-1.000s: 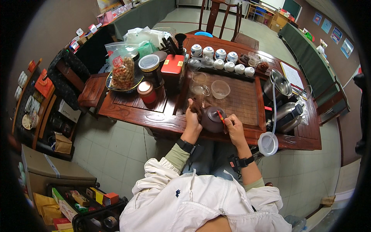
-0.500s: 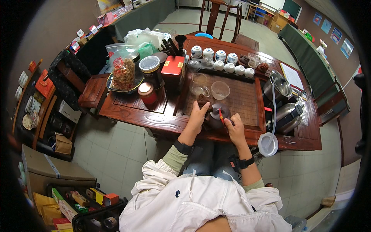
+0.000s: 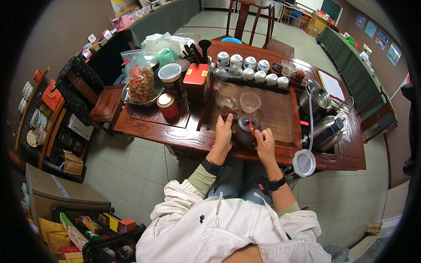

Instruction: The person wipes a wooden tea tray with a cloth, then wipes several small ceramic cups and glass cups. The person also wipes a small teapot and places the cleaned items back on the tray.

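A dark purple-brown clay teapot [image 3: 244,136] with a round lid stands at the near edge of the wooden tea tray [image 3: 280,120]. A red cord [image 3: 251,126] hangs at its lid, on the right side. My right hand [image 3: 266,147] is closed at the teapot's right side, thumb up, apparently round its handle. My left hand [image 3: 222,135] is closed at the left side, thumb up, just below a small brown carved piece [image 3: 227,111]. What the left fingers hold is hidden. Beyond the teapot sit a clear glass bowl [image 3: 250,102] and a glass pitcher [image 3: 226,90].
Lidded blue-and-white cups [image 3: 250,63] and small white cups [image 3: 260,76] line the tray's back. At right are a steel pot [image 3: 315,98] with a hose, a steel kettle [image 3: 326,133] and a white tub [image 3: 304,163]. Tins [image 3: 166,105] and a bag of nuts [image 3: 140,83] stand left.
The teapot looks slightly more upright and nearer the tray's edge. My left hand has shifted slightly left, and the right hand stays beside the teapot.
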Demonstrator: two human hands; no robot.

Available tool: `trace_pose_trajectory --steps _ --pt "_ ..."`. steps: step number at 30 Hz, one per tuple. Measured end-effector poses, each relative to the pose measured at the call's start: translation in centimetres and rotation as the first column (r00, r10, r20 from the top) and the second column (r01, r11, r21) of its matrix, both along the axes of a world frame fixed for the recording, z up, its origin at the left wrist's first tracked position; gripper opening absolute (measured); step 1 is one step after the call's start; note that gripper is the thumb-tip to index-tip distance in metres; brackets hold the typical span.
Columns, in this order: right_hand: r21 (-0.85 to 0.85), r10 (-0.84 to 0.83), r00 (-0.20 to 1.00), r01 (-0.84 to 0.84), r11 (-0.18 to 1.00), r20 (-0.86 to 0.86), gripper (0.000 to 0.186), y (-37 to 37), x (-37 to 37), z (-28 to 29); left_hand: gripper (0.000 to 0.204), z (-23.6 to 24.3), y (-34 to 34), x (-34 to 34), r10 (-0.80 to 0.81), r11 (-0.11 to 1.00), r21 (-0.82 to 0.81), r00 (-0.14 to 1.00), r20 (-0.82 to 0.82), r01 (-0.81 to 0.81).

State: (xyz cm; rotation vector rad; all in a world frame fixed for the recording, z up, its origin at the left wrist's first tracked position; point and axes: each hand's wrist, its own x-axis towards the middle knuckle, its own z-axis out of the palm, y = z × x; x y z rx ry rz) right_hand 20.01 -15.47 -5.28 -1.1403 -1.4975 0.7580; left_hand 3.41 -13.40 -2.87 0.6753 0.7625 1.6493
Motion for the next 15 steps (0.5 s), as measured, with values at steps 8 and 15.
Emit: trace_pose_trajectory --steps 8,15 --pt "-0.041 -0.121 0.992 0.12 0.992 -0.018 0.05 -1.2 -1.3 1.2 0.048 1.3 -1.9 2.4 0.211 0.968 -0.088 0.952 -0.224 -0.235" --pt "0.119 -0.271 0.958 0.26 0.958 0.09 0.049 -1.4 -2.5 3.2 0.062 -1.9 -4.1 6.5 0.356 0.934 0.18 0.765 -0.537 -0.309"
